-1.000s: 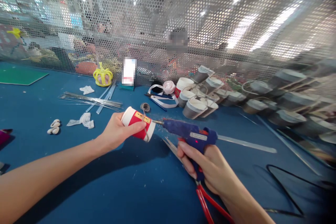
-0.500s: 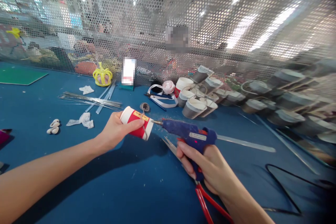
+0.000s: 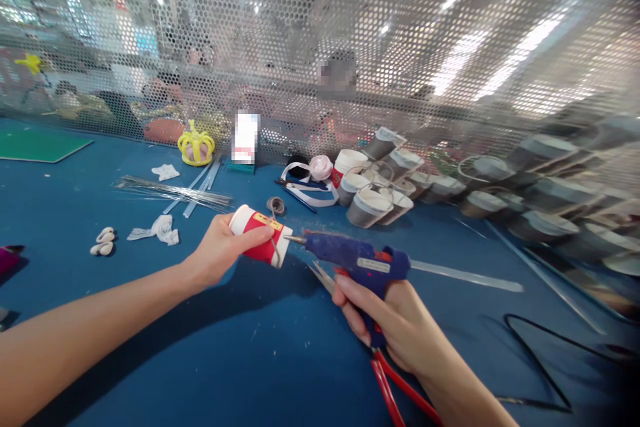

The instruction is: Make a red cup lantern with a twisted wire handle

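My left hand (image 3: 220, 250) is closed around a red and white paper cup (image 3: 260, 255), which lies tilted on its side in the grip. A grey cord (image 3: 275, 252) runs across the cup near one end, and its coil (image 3: 275, 205) rests on the table behind. My right hand (image 3: 385, 313) grips a blue hot glue gun (image 3: 345, 250) with a clear glue stick (image 3: 465, 276) sticking out of its back. The metal nozzle is at the cup's white end, beside the cord. Under the right hand lie red-handled scissors (image 3: 387, 387), partly hidden.
Several grey-wrapped cups (image 3: 370, 207) stand at the back right. Thin wires (image 3: 175, 192), glue sticks (image 3: 203, 185), a white bow (image 3: 163, 230) and a yellow crown-shaped piece (image 3: 196, 147) lie left. A black cable (image 3: 540, 353) loops at right; perforated metal mesh (image 3: 280, 33) rises behind.
The glue gun has shifted slightly left, bringing its nozzle closer over the cup's edge by the cord. My left hand and the cup have stayed nearly still.
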The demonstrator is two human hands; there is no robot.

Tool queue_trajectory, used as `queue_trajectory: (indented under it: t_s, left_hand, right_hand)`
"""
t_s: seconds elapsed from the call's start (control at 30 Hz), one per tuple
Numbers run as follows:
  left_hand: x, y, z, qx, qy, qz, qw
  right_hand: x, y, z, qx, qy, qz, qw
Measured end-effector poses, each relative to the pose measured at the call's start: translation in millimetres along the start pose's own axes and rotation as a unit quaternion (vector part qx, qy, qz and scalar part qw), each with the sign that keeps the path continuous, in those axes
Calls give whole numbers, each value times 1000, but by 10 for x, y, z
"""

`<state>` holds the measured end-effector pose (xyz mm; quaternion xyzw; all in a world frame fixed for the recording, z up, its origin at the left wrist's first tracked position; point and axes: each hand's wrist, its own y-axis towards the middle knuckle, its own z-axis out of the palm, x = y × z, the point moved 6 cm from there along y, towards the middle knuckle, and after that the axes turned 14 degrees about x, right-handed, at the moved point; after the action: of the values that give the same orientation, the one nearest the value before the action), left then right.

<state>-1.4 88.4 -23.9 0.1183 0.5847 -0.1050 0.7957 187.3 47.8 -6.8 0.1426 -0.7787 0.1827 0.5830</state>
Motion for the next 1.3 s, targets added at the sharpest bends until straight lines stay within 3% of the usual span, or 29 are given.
queue_trajectory:
  t_s: [0.83,1.13,1.3]
  left_hand:
    - [34,42,-39,-20,-37,-4,999]
    - [3,-18,9,-4,24,13,1000]
    - [-85,-42,56,22,41,43,998]
  right_hand:
    - [30,-23,36,2,-51,8,999]
    - [-24,39,-33,13,10,-1,1000]
    - [-93,80,-61,13,126,24,992]
